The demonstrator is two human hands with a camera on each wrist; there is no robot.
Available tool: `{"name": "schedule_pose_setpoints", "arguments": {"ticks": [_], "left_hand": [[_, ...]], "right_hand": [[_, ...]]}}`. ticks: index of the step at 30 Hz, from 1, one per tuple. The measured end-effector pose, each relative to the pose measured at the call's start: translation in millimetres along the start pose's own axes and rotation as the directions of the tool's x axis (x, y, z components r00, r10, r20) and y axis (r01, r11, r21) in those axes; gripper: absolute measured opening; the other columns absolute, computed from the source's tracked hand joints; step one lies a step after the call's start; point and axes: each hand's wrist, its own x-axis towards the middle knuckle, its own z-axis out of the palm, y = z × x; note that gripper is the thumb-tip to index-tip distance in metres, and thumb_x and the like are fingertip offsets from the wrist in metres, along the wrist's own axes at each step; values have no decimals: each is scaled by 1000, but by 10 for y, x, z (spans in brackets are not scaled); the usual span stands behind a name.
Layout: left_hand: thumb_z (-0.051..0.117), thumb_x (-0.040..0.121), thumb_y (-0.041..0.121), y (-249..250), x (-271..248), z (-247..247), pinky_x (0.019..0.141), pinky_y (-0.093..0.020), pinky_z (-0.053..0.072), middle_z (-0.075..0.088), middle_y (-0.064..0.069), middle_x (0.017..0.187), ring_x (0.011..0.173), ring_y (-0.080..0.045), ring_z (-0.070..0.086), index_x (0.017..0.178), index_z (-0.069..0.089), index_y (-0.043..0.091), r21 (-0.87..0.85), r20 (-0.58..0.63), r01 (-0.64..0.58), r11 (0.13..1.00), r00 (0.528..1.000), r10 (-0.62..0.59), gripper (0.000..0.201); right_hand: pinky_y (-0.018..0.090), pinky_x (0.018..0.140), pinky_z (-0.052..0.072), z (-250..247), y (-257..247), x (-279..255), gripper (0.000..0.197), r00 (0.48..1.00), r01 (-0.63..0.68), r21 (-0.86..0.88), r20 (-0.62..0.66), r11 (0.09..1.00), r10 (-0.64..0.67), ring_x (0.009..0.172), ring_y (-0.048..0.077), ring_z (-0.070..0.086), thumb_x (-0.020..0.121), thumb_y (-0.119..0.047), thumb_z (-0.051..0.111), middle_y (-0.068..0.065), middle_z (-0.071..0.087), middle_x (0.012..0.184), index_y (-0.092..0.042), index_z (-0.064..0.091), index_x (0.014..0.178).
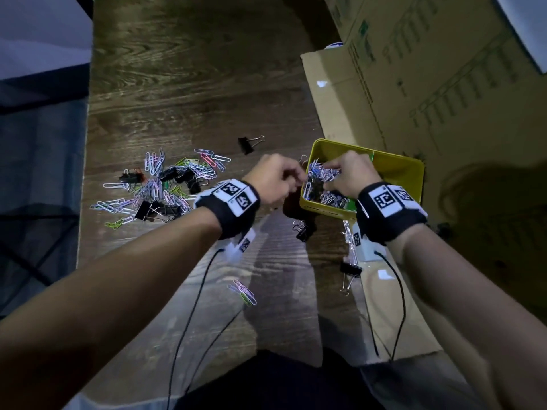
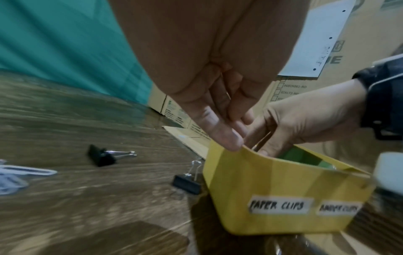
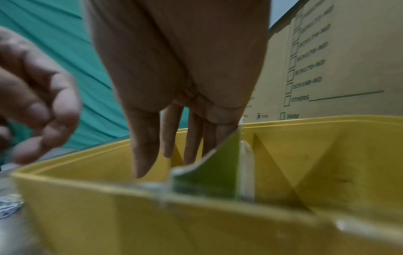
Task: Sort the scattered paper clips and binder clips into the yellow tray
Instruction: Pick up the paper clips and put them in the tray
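Observation:
The yellow tray [image 1: 367,149] stands right of centre, split by a green divider [image 3: 213,163]; its front wall [image 2: 272,181] bears "PAPER CLIPS" and "BINDER CLIPS" labels. Paper clips [image 1: 331,199] fill its left compartment. My right hand [image 1: 331,173] reaches down into that compartment with straight fingers [image 3: 165,155] over the clips. My left hand [image 1: 291,180] hovers at the tray's left corner, thumb [image 2: 236,136] by the rim, fingers loosely curled, nothing visible in it. A heap of coloured paper clips and black binder clips [image 1: 165,184] lies to the left.
Loose binder clips lie at the back [image 1: 247,144], near the tray's front [image 1: 302,230] and closer to me [image 1: 350,269]. A few paper clips [image 1: 244,292] sit near me. Cardboard boxes [image 1: 444,69] wall off the right. The table's left edge [image 1: 84,173] drops off.

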Motion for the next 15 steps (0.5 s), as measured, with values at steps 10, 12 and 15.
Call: {"name": "schedule_pose_setpoints", "arguments": {"ticks": [10,12,15], "left_hand": [[51,86,20,-1073,-1121,113,82,-31,52,66,-1,106,95,-20,64,107,65,22,447,414,-191,874,910,-13,25],[40,87,29,-1288,-1369,253,87,-32,50,60,-1,119,105,-20,58,120,58,25,425,447,-287,858,891,76,37],[46,80,29,-1513,-1623,468,78,-33,53,56,0,121,103,-22,54,127,45,26,567,424,-427,705,885,194,47]], "right_hand": [[24,79,46,717,-176,-1052,25,901,433,5,-19,902,-432,85,16,60,82,-28,71,4,67,97,-19,70,105],[26,81,46,1127,-135,-1261,29,893,431,-75,182,899,-412,96,22,60,85,-31,66,6,65,106,-19,67,111],[33,95,44,1664,-53,-1484,49,880,392,-129,341,911,-331,117,27,53,84,-36,66,9,53,131,-15,55,127]]}}
